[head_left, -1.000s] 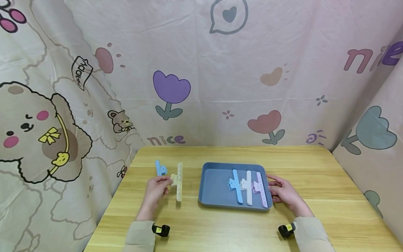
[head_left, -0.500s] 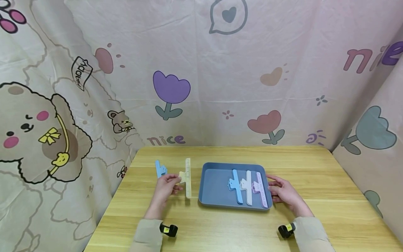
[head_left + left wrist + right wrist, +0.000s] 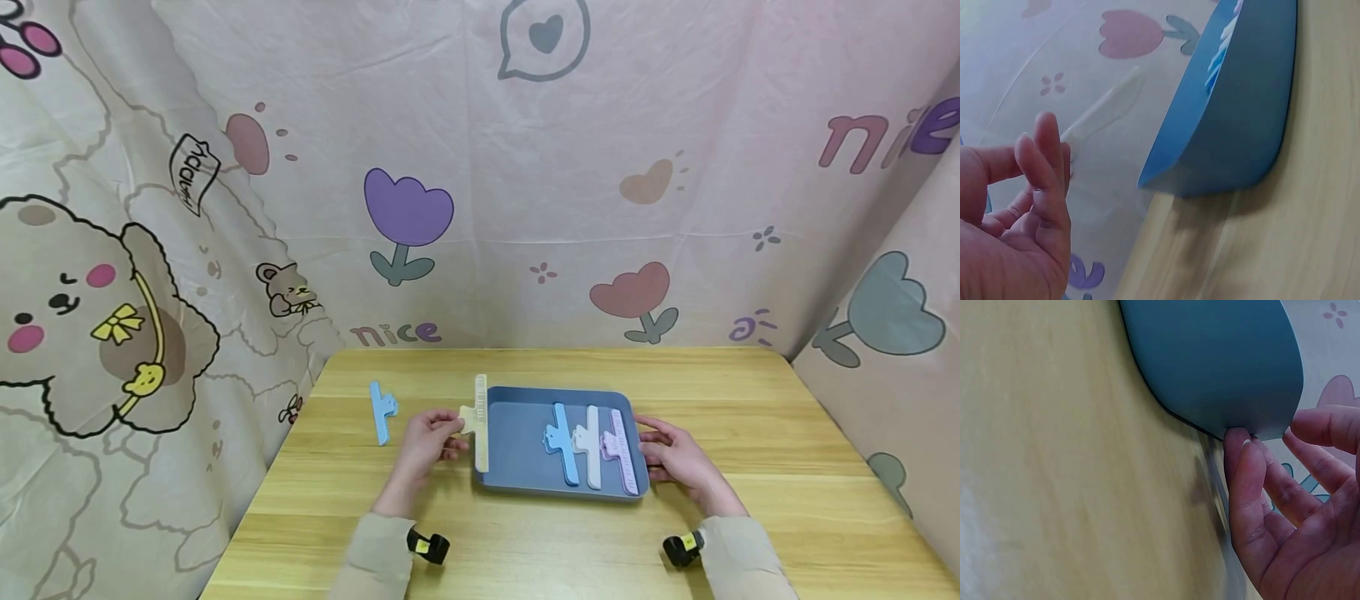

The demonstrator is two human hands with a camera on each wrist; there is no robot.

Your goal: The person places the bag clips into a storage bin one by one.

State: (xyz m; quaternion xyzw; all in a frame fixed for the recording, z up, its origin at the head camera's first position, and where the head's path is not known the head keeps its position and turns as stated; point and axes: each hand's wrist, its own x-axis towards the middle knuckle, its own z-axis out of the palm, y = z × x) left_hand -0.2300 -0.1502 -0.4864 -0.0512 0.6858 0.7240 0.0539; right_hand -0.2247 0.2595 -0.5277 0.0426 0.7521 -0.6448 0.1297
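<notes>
My left hand (image 3: pixel 429 446) pinches the grip tab of a pale yellow plastic ruler clip (image 3: pixel 482 437), held upright in line over the left rim of the grey-blue tray (image 3: pixel 517 487). In the left wrist view this clip (image 3: pixel 1104 106) appears as a blurred, translucent strip beyond the fingertips. My right hand (image 3: pixel 678 458) touches the tray's right end; in the right wrist view its relaxed fingers (image 3: pixel 1249 478) rest against the outer wall (image 3: pixel 1235 375). Inside the tray's right half lie a blue clip (image 3: pixel 566 458), a white clip (image 3: pixel 593 462) and a lilac clip (image 3: pixel 624 467), side by side.
Another blue clip (image 3: pixel 380 417) lies on the wooden table (image 3: pixel 555 550), left of the tray. A patterned curtain (image 3: pixel 487 167) hangs behind the table and along both sides.
My left hand has carried the yellow clip rightward from beside the blue clip on the table to the tray's left rim. My right hand and the tray have stayed put.
</notes>
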